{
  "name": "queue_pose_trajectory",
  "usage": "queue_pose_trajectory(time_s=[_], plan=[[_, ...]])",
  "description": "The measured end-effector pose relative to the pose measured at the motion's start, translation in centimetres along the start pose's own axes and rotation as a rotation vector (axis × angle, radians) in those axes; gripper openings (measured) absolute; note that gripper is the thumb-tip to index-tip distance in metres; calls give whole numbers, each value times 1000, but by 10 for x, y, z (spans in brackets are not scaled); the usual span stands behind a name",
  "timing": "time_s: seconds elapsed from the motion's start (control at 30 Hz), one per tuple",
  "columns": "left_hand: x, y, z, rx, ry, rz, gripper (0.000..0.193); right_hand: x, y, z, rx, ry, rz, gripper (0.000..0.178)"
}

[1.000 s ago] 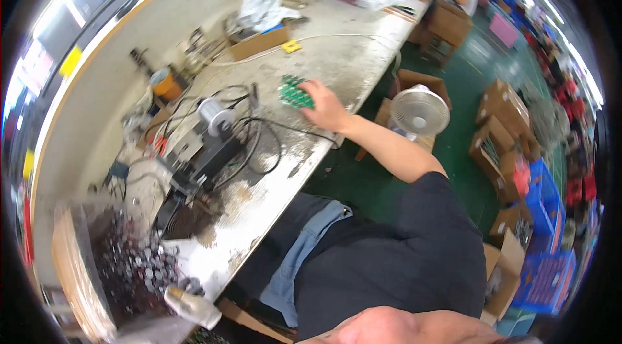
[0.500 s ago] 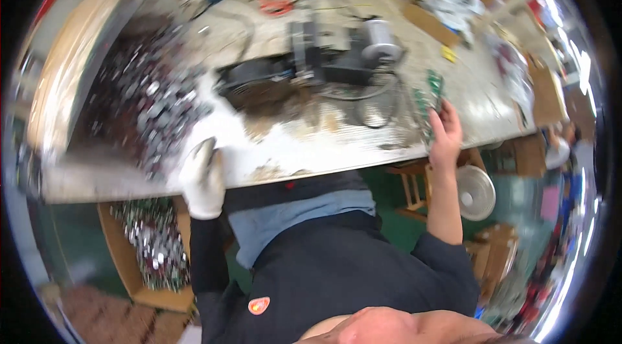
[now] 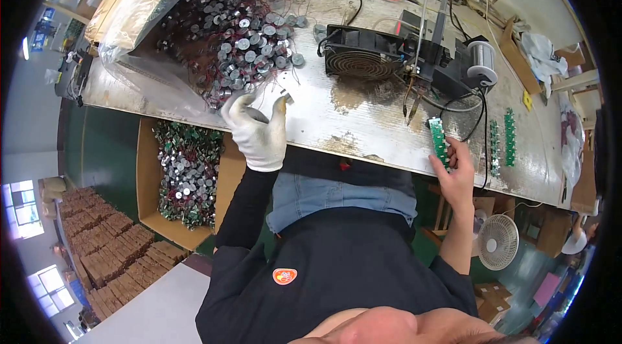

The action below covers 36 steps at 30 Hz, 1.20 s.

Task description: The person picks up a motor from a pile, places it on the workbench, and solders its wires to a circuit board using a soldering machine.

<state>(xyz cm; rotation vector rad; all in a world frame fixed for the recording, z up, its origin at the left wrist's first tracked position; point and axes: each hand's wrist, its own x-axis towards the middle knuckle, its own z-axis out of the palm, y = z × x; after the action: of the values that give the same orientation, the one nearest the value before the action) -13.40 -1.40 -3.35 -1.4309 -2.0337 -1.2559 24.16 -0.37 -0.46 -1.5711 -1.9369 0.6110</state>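
Note:
My left hand (image 3: 258, 131), in a white glove, is at the table's front edge, beside a pile of small round metal parts with thin red wires (image 3: 249, 46). Its thumb and fingers are apart. A small metal piece (image 3: 286, 95) touches or lies close to the thumb tip; I cannot tell which. My bare right hand (image 3: 456, 172) grips a narrow green circuit board strip (image 3: 438, 139) by its lower part, tilted over the front of the table. Two more green board strips (image 3: 510, 138) lie to the right of that hand.
A soldering machine (image 3: 424, 62) with a solder wire spool (image 3: 481, 62) and a black fan (image 3: 363, 52) stands mid-table. Plastic-lined cardboard (image 3: 139, 4) borders the pile. Below the table, a cardboard box (image 3: 148, 195) holds wired boards. A white fan (image 3: 498, 242) stands at lower right.
The view has swung and sharpened. My right hand has brought one board strip away from the others, towards the soldering machine. My left hand's thumb and fingers now show spread beside the pile.

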Motion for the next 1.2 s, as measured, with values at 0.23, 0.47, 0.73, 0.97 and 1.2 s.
queue_pose_trajectory(time_s=[0.23,0.47,0.73,0.97,1.2], plan=[[23,15,10,90,-507,-86,38,3,-6,5,14,28,1,35],[20,14,-3,-134,-383,-85,11,14,-5,2,-8,-20,40,36],[24,36,-15,-825,-438,-487,18,28,-10,0,7,-75,53,34],[-5,58,-10,-1078,-761,-845,49,27,-5,5,120,-89,134,34],[-22,87,2,-1093,-852,-765,25,20,-7,16,471,-95,232,32]])
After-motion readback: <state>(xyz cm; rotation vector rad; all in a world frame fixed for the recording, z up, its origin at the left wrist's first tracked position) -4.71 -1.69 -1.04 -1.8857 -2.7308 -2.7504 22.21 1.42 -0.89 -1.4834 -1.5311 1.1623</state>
